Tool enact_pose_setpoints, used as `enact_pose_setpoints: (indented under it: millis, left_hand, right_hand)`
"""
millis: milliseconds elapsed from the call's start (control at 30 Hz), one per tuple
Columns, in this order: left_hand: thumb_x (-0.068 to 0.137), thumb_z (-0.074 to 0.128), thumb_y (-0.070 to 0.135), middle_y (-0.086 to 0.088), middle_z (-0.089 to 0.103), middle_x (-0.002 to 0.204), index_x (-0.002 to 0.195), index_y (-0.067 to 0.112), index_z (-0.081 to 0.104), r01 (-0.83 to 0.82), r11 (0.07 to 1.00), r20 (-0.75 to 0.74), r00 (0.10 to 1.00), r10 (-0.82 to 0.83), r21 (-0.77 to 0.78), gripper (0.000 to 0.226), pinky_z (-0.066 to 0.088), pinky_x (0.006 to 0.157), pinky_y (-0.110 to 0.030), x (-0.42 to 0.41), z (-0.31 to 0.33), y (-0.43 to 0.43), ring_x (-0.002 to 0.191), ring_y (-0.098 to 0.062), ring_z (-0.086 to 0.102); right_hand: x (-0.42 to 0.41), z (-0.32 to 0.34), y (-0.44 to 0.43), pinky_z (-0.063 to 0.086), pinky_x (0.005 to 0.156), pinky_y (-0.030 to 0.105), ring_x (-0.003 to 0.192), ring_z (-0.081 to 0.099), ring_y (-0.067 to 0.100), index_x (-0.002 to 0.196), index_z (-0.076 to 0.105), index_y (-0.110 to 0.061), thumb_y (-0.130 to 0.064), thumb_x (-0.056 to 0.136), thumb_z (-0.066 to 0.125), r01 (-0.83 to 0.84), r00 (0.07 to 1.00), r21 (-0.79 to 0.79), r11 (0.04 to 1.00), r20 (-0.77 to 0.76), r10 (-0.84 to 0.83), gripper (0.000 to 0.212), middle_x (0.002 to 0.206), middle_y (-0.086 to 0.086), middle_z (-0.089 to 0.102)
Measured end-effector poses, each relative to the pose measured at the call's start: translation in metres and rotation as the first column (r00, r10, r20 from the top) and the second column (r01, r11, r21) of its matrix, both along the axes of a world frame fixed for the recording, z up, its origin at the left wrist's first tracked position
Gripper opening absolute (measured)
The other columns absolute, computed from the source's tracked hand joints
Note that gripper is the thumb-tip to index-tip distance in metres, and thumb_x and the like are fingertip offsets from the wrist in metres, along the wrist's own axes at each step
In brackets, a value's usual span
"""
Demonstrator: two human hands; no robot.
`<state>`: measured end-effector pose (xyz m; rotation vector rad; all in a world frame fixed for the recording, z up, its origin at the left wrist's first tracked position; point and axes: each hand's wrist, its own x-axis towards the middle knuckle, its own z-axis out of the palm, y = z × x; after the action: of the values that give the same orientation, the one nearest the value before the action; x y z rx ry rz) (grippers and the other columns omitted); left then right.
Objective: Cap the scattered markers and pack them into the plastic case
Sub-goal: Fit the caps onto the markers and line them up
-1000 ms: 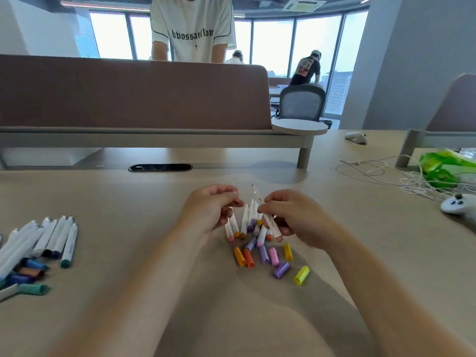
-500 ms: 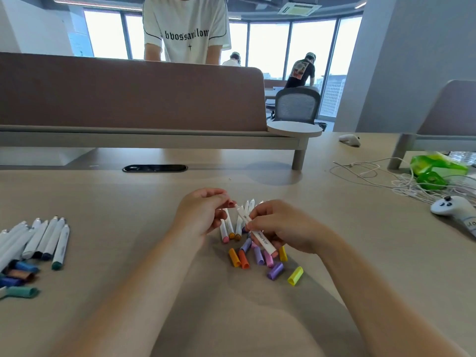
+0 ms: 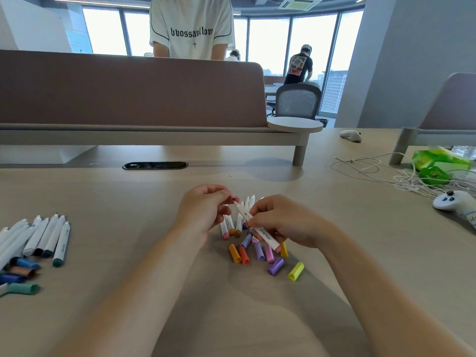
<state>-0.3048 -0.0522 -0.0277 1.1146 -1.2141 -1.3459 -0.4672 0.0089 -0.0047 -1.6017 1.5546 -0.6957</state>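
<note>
My right hand point(image 3: 283, 222) grips a white marker point(image 3: 265, 235) printed "marker", tilted with its tip up-left. My left hand point(image 3: 206, 210) pinches a small pink cap point(image 3: 235, 200) right at that tip. Under the hands lie several uncapped white markers point(image 3: 231, 225). In front of those markers are loose caps: orange point(image 3: 235, 253), red-orange point(image 3: 244, 255), purple point(image 3: 275, 266) and yellow point(image 3: 296, 271). At the far left is a second row of white markers point(image 3: 49, 238) with blue and teal caps point(image 3: 24, 289) below it. No plastic case is in view.
A brown desk divider point(image 3: 128, 88) on a raised shelf crosses the back. A cable slot point(image 3: 154, 165) sits in the desk. At the right are tangled white cables point(image 3: 401, 176), green packets point(image 3: 438, 161) and a white game controller point(image 3: 453, 200). People stand beyond the divider.
My right hand lifted one marker out of the pile and turned its tip toward my left hand, which brought the pink cap up against the tip. The view shifted slightly.
</note>
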Motion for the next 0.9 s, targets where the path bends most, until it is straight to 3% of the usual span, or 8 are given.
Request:
enact_pose_setpoints:
  millis: [133,267,367,567,733,867,900]
  left_hand:
    - [0.092,0.061,0.012,-0.009,0.076,0.085,0.097,0.013,0.065,0.021,0.999,0.075,0.997,-0.018,-0.036,0.006,0.045,0.053,-0.027,-0.003,0.001,0.004,0.06,-0.016,0.061]
    - [0.091,0.061,0.009,-0.006,0.074,0.075,0.092,0.008,0.062,-0.001,0.991,0.144,0.989,0.02,-0.133,0.002,0.046,0.053,-0.029,-0.007,0.002,0.01,0.061,-0.016,0.062]
    - [0.094,0.057,0.007,-0.006,0.073,0.078,0.093,0.008,0.062,0.004,0.987,0.178,0.984,0.026,-0.162,0.005,0.046,0.055,-0.029,-0.009,0.004,0.013,0.063,-0.018,0.064]
    - [0.095,0.045,-0.001,-0.012,0.073,0.085,0.087,0.008,0.065,0.069,0.99,0.121,0.991,-0.054,-0.124,0.023,0.041,0.05,-0.027,-0.01,0.011,0.01,0.061,-0.02,0.064]
    - [0.095,0.047,0.005,-0.005,0.074,0.091,0.093,0.015,0.07,0.108,0.98,0.19,0.979,-0.075,-0.169,0.025,0.047,0.055,-0.029,-0.012,0.015,0.012,0.068,-0.019,0.069]
    - [0.097,0.047,0.01,0.001,0.072,0.098,0.123,0.027,0.06,0.15,0.979,0.26,0.959,-0.109,-0.142,0.034,0.054,0.065,-0.031,-0.012,0.012,0.015,0.081,-0.018,0.069]
    - [0.096,0.048,0.012,0.0,0.071,0.097,0.123,0.027,0.058,0.142,0.978,0.308,0.947,-0.088,-0.155,0.033,0.055,0.066,-0.034,-0.013,0.01,0.016,0.082,-0.019,0.068]
  right_hand:
    - [0.002,0.0,-0.001,0.044,0.051,0.018,0.053,0.055,0.006,0.094,0.07,-0.005,-0.017,0.093,0.061,0.033,0.998,-0.029,0.999,-0.044,-0.034,0.015,0.068,0.001,0.063]
    - [0.004,0.0,-0.001,0.042,0.059,0.021,0.057,0.051,0.006,0.088,0.07,-0.014,-0.026,0.092,0.063,0.04,0.973,-0.155,0.987,-0.219,-0.073,0.014,0.068,-0.002,0.061]
    - [0.004,0.001,0.0,0.04,0.059,0.022,0.059,0.05,0.007,0.09,0.071,-0.014,-0.028,0.093,0.063,0.035,0.962,-0.2,0.979,-0.259,-0.088,0.017,0.07,0.001,0.062]
    - [-0.001,0.007,0.003,0.04,0.055,0.013,0.047,0.049,-0.002,0.09,0.068,-0.018,-0.027,0.096,0.06,0.048,0.957,-0.246,0.968,-0.267,-0.116,0.014,0.062,-0.009,0.059]
    - [-0.002,0.005,-0.001,0.054,0.074,0.03,0.064,0.057,0.01,0.096,0.069,-0.014,-0.027,0.096,0.06,0.082,0.95,-0.233,0.969,-0.274,-0.146,0.016,0.08,0.007,0.07]
    - [-0.017,0.007,-0.006,0.049,0.067,0.027,0.065,0.058,0.01,0.088,0.07,-0.019,-0.031,0.092,0.064,0.196,0.906,-0.272,0.942,-0.318,-0.28,0.015,0.076,0.0,0.068]
    - [-0.023,0.006,-0.008,0.047,0.065,0.026,0.066,0.058,0.01,0.084,0.069,-0.02,-0.032,0.091,0.065,0.239,0.878,-0.282,0.929,-0.345,-0.331,0.014,0.076,-0.003,0.067]
